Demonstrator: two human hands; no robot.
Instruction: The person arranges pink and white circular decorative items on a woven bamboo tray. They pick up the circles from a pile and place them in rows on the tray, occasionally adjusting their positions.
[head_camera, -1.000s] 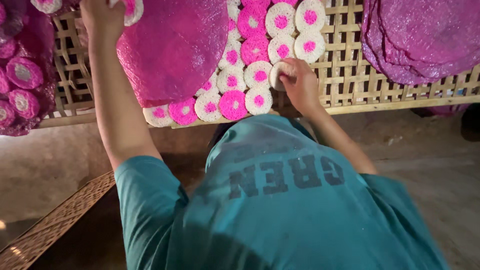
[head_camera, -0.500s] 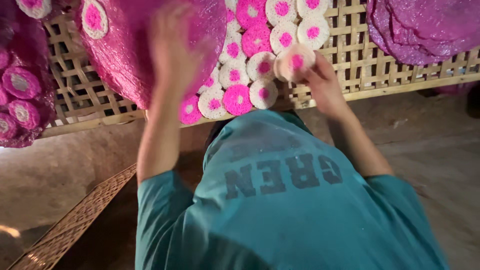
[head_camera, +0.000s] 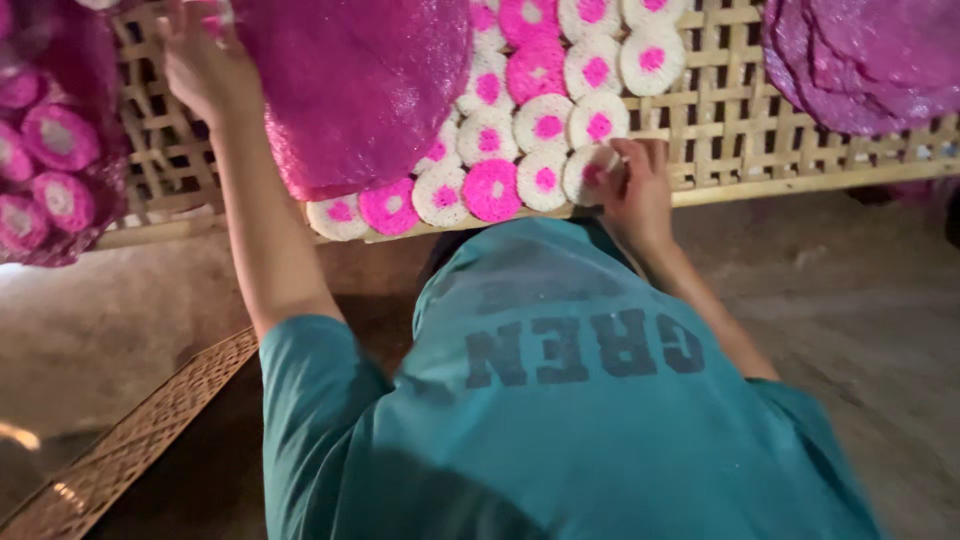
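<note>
Round white discs with pink centres (head_camera: 545, 125), and some all pink, lie in rows on a woven bamboo rack (head_camera: 740, 150). My right hand (head_camera: 640, 195) pinches one white disc with a pink centre (head_camera: 588, 172) at the rack's front edge, at the end of the nearest row. A large magenta round sheet (head_camera: 350, 90) lies over the discs to the left. My left hand (head_camera: 205, 65) reaches up beside the sheet's left edge, with its fingertips cut off at the top of the frame. My teal shirt (head_camera: 560, 420) fills the lower view.
More pink-centred discs under a magenta sheet (head_camera: 50, 160) lie at the far left. Stacked purple-pink sheets (head_camera: 870, 60) sit on the rack at the top right. A second woven mat (head_camera: 130, 440) lies on the bare earthen floor (head_camera: 850, 280) at lower left.
My right hand has brought its disc down from above the rack onto the end of the front row. My left hand has swung from over the magenta sheet to its left edge.
</note>
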